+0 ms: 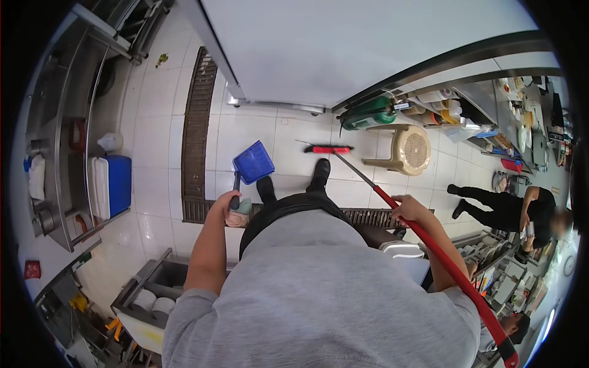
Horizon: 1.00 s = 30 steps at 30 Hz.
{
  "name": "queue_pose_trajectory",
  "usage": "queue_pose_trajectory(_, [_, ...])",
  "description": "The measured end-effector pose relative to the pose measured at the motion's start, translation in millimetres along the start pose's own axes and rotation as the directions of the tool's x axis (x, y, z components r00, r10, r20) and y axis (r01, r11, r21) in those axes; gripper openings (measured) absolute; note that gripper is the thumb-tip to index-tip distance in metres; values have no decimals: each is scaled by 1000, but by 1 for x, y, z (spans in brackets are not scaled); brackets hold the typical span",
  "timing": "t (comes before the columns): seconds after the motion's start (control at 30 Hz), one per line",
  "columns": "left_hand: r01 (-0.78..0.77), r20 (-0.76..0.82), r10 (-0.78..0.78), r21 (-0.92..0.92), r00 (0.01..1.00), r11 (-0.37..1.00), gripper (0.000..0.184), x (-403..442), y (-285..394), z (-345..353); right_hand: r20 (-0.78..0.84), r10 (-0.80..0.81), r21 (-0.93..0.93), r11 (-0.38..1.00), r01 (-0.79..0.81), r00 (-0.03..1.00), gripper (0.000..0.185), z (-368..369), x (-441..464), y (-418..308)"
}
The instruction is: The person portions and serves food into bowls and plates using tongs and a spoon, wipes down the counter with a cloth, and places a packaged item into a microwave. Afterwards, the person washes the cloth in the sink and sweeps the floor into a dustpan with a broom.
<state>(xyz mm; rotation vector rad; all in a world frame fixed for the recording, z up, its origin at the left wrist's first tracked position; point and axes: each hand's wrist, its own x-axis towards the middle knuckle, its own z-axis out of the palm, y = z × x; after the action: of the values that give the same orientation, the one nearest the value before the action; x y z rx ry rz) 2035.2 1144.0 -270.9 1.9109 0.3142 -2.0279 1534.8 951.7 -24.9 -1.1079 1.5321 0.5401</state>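
Note:
My left hand [228, 201] is closed round the dark handle of a blue dustpan [254, 162], whose pan hangs over the white tiled floor in front of my left shoe. My right hand [410, 209] grips the long red pole of a broom [331, 149]. The pole runs back past my right arm and shoulder. Its red head with dark bristles lies on the tiles ahead of my right shoe. The pan and the broom head are apart.
A beige stool [410, 150] and a green cylinder [370, 114] stand right of the broom head. Drain grates [195, 129] cross the floor. A blue and white cooler [112, 187] is at left. One person [532, 211] stands at right; another is lower right.

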Motion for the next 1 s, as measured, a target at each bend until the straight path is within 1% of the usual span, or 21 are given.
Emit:
queue_pose_trajectory(0.1, [49, 120, -48, -13, 992, 999, 26, 16, -22, -37, 8, -132, -216, 968, 130, 991, 66, 30, 8, -55])
queue_pose_trajectory(0.2, [41, 137, -31, -70, 990, 997, 26, 10, -38, -55, 17, -328, -415, 857, 305, 945, 65, 58, 47, -103])
queue_pose_trajectory(0.23, [22, 99, -16, -65, 995, 998, 27, 12, -42, -61, 31, -383, -478, 806, 350, 923, 65, 67, 73, -116])
queue_pose_trajectory(0.3, [-15, 31, 17, -64, 999, 998, 27, 24, -55, -77, 52, -433, -357, 834, 422, 900, 65, 81, 120, -144])
queue_pose_trajectory(0.33, [-24, -16, 24, -27, 1000, 999, 27, 30, -59, -81, 46, -396, -338, 858, 387, 917, 65, 82, 122, -150])
queue_pose_trajectory(0.4, [-25, -35, 24, -39, 999, 999, 28, 37, -59, -85, 38, -323, -284, 904, 320, 946, 67, 86, 125, -159])
queue_pose_trajectory(0.43, [-9, -47, 7, -33, 999, 999, 29, 31, -64, -89, 40, -304, -263, 916, 304, 952, 67, 86, 121, -149])
queue_pose_trajectory(0.53, [-79, -1, 79, -47, 997, 996, 36, 20, -58, -81, 34, -241, -158, 957, 243, 970, 69, 80, 103, -88])
queue_pose_trajectory(0.57, [-38, -26, 38, 23, 999, 999, 38, 31, -54, -83, 26, -224, -114, 967, 226, 974, 69, 82, 98, -68])
queue_pose_trajectory(0.63, [35, -72, -24, 151, 997, 988, 43, 58, -42, -76, -28, -148, -58, 988, 146, 989, 71, 90, 64, -55])
queue_pose_trajectory(0.67, [60, 13, -61, 99, 998, 993, 46, 63, -38, -69, -18, -148, 25, 989, 148, 989, 69, 91, 56, -43])
queue_pose_trajectory(0.77, [-80, 78, 78, 24, 994, 997, 41, 107, -31, -54, -79, -99, 192, 975, 112, 992, 64, 83, 22, -19])
queue_pose_trajectory(0.8, [-55, 147, 68, -90, 987, 994, 37, 82, -18, -35, -71, -82, 280, 955, 99, 994, 64, 80, 13, -10])
queue_pose_trajectory(0.87, [-66, 136, 77, -85, 988, 994, 36, 94, -3, -17, -56, -53, 458, 886, 73, 997, 64, 78, 4, 5])
queue_pose_trajectory(0.9, [-72, 132, 83, -84, 988, 994, 36, 102, 5, -8, -73, -30, 510, 858, 63, 997, 64, 83, 10, 13])
queue_pose_trajectory(0.93, [-45, 44, 47, -62, 998, 997, 27, 104, 16, 5, -89, -5, 557, 829, 54, 996, 63, 89, 24, 23])
queue_pose_trajectory(0.97, [-41, 47, 42, -20, 998, 999, 31, 132, 23, 8, -104, 20, 599, 800, 46, 994, 63, 92, 40, 32])
queue_pose_trajectory(1.0, [-31, 49, 30, 20, 998, 999, 36, 176, 23, 8, -117, 20, 601, 798, 55, 993, 64, 94, 56, 33])
